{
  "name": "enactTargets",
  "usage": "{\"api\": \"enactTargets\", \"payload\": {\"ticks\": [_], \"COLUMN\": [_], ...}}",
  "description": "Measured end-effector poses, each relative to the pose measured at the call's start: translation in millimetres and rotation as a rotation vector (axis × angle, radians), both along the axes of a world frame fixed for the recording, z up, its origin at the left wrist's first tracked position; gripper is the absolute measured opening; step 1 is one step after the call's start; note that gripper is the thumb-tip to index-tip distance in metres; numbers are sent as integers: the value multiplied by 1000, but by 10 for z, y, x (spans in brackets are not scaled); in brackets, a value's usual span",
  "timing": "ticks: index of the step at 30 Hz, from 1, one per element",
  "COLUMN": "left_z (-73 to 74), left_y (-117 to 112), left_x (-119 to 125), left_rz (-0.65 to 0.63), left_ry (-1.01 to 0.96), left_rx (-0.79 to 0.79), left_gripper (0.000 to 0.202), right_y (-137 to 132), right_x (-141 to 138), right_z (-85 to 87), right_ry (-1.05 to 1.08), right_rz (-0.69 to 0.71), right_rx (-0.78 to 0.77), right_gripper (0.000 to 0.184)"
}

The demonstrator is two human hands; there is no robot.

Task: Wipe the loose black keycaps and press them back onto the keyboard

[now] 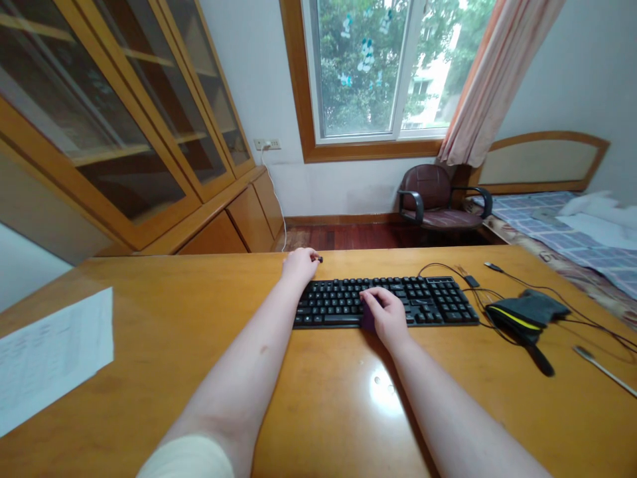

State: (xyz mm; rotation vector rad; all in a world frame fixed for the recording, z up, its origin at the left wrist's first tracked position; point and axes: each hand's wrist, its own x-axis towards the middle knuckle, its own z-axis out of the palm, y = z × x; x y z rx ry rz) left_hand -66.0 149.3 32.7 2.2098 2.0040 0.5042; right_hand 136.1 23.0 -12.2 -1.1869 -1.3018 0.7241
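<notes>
A black keyboard [338,302] lies on the wooden desk in front of me, with rows of dark keys. My left hand [300,265] is at its far left corner, fingers pinched together on a small black piece [320,259] whose kind is too small to make out. Over the middle of the keyboard, my right hand [388,311] is closed on a dark purple cloth [368,318], which touches the keys near the front edge. Part of the cloth is hidden by the fingers and palm.
To the right are a dark grey pouch [527,315] with a yellow stripe, a USB cable plug [492,267] and a thin brush-like stick [604,368]. Printed paper [57,358] lies at the left. Beyond the desk stand a chair [432,199], a bed and a glass-door cabinet.
</notes>
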Motion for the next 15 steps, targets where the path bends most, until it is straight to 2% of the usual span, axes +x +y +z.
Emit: {"api": "enactTargets", "payload": {"ticks": [2,7,11,15], "left_z": [24,-49,-117,-100], "left_y": [134,390,507,510], "left_x": [13,129,184,204], "left_rz": [-29,-106,-96,-96], "left_ry": [156,204,194,107], "left_rx": [3,-48,-80,-68], "left_gripper": [31,45,34,20], "right_y": [7,4,-4,3], "right_x": [13,22,3,-18], "right_z": [-33,-70,-48,-59], "right_ry": [39,111,180,230], "right_rz": [26,88,75,47], "right_rx": [16,27,26,20], "right_gripper": [15,21,26,21]}}
